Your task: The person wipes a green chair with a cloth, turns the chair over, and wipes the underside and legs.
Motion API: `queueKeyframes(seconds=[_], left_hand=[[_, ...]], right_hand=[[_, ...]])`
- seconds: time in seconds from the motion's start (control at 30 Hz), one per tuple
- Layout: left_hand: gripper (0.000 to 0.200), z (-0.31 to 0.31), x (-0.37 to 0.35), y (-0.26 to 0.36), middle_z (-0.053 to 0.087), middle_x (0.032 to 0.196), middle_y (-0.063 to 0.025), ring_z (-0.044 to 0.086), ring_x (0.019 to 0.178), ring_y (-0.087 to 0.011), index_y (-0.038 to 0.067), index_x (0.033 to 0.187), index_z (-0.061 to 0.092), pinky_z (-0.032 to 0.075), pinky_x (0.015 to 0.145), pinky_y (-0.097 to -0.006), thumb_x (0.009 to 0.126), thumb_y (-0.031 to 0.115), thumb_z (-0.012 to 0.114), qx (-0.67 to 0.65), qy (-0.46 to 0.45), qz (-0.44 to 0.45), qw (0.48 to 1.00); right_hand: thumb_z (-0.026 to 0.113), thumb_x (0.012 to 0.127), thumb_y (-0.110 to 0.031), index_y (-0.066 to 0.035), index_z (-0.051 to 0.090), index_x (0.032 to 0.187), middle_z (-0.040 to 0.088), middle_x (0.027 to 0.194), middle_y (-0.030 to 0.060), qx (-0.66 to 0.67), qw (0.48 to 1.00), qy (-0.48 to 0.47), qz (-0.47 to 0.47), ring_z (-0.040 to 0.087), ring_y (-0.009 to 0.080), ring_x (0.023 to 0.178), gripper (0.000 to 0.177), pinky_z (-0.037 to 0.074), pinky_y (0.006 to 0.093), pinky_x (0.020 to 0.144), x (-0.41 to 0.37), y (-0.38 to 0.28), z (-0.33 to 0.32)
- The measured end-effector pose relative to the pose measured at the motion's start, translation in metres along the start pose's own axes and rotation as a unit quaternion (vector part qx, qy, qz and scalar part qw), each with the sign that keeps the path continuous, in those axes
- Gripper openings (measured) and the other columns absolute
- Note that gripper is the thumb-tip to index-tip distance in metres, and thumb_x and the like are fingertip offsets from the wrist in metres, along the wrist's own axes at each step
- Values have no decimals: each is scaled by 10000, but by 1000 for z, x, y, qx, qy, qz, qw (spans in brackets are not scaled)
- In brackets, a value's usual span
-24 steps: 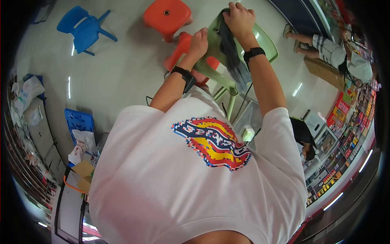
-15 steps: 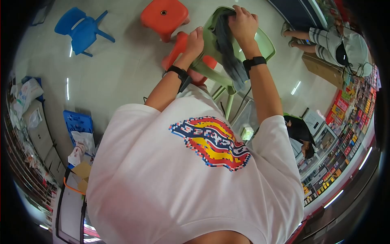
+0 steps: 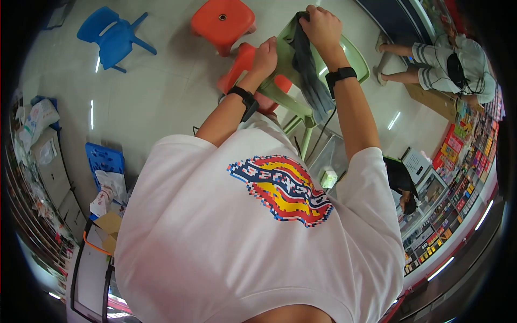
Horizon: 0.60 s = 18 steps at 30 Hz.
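A green plastic chair (image 3: 355, 60) stands in front of me. My left hand (image 3: 265, 56) is closed around its left edge, with the fingertips partly hidden. My right hand (image 3: 322, 31) grips a dark grey cloth (image 3: 314, 86) at the chair's far top edge. From that hand the cloth hangs in a long strip across the chair toward me. Part of the cloth is hidden under my fingers.
Red-orange stools (image 3: 223, 21) stand just left of the green chair, and a blue chair (image 3: 114, 37) is farther left. At the right are a person (image 3: 468, 67), a cardboard box (image 3: 431, 99) and packed shelves (image 3: 458, 199). Another person (image 3: 398, 177) is near a counter.
My right hand has shifted slightly left over the chair's top edge with the cloth. My left hand keeps its hold. The person at the right has moved their feet.
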<state>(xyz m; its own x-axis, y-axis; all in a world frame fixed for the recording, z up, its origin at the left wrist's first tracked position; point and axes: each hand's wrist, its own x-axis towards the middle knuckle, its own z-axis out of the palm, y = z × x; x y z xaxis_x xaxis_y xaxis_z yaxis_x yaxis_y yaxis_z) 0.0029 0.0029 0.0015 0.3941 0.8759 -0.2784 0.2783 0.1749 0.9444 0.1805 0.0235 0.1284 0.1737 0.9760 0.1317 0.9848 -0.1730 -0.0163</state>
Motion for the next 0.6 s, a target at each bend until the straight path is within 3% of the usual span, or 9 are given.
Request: queueKeyframes(seconds=[0.07, 0.1, 0.17, 0.2, 0.27, 0.4, 0.5, 0.57, 0.6], left_hand=[[480, 0, -3, -2, 665, 1036, -333, 599, 1063, -535, -11, 1098, 649, 481, 863, -555, 1101, 385, 379, -6, 11, 14, 1000], [480, 0, -4, -2, 665, 1036, -333, 599, 1063, -535, -11, 1098, 649, 481, 863, -555, 1101, 385, 379, -6, 11, 13, 1000], [483, -2, -4, -1, 667, 1019, -332, 601, 1050, -540, -11, 1080, 653, 480, 864, -559, 1101, 387, 381, -14, 3, 4, 1000], [483, -2, -4, 0, 667, 1019, -332, 601, 1050, -540, -11, 1080, 653, 480, 864, -559, 1101, 387, 381, -15, 4, 4, 1000], [485, -1, -5, 2, 668, 1000, -334, 606, 1034, -545, -12, 1074, 654, 481, 861, -561, 1100, 390, 383, 10, 9, 2, 1000], [486, 5, -5, 1, 668, 986, -336, 609, 1021, -548, -12, 1063, 651, 480, 852, -567, 1101, 393, 385, 8, 4, -13, 1000], [489, 8, 0, -8, 665, 972, -339, 611, 1012, -548, -15, 1043, 643, 475, 843, -574, 1101, 396, 385, -37, 27, 5, 999], [498, 3, 3, -11, 665, 975, -342, 613, 1015, -548, -16, 1050, 642, 479, 848, -572, 1102, 404, 379, -29, 11, -22, 999], [498, 1, 3, -8, 665, 975, -342, 613, 1015, -548, -16, 1050, 642, 479, 848, -572, 1102, 404, 379, -31, 11, -22, 999]], right_hand=[[672, 836, -156, -20, 700, 1013, 709, 1011, 185, 56, 994, -64, 65, 688, 417, 952, 225, 522, 539, 925, 3, -8, -4], [672, 836, -156, -20, 700, 1013, 709, 1011, 185, 56, 994, -65, 65, 688, 417, 952, 225, 522, 539, 925, 3, -6, 1], [705, 788, -148, -7, 599, 1357, 682, 1096, 268, 46, 994, -91, 46, 701, 441, 924, 596, 567, 522, 853, 4, 0, 14], [705, 788, -148, -7, 599, 1357, 682, 1096, 268, 46, 994, -91, 45, 701, 441, 924, 596, 567, 522, 853, 2, -1, 16], [729, 845, -251, -106, 687, 1008, 716, 951, 83, -35, 999, 30, -6, 720, 340, 875, 221, 573, 466, 722, -3, 0, 21], [728, 847, -250, -100, 660, 974, 693, 905, 79, -20, 998, 60, -1, 714, 343, 863, 208, 566, 474, 741, -13, 3, 16], [684, 836, -183, -126, 739, 978, 743, 1029, 75, -22, 998, 46, 25, 724, 293, 897, 163, 546, 458, 824, -19, 13, 14], [707, 834, -182, -126, 752, 996, 743, 1043, 80, 33, 990, 137, -17, 723, 297, 890, 178, 549, 460, 801, -25, 33, 20], [707, 834, -182, -126, 752, 996, 743, 1043, 80, 32, 990, 137, -18, 723, 297, 890, 178, 549, 460, 801, -26, 34, 14]])
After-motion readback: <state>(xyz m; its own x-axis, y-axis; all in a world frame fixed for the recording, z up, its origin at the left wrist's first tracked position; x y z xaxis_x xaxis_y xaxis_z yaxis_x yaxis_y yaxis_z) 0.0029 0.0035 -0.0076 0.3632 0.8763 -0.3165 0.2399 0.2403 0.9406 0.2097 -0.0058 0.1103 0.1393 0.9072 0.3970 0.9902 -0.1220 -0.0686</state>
